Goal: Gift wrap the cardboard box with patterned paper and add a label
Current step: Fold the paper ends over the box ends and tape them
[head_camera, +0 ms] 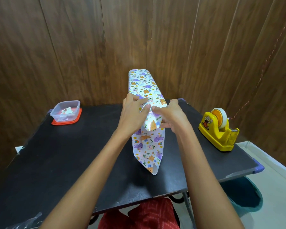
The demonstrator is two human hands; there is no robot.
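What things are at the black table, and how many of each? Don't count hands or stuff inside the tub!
Wrapped box: 1
Yellow tape dispenser: 1
Clear plastic tub: 1
Red lid: 1
Total: 4
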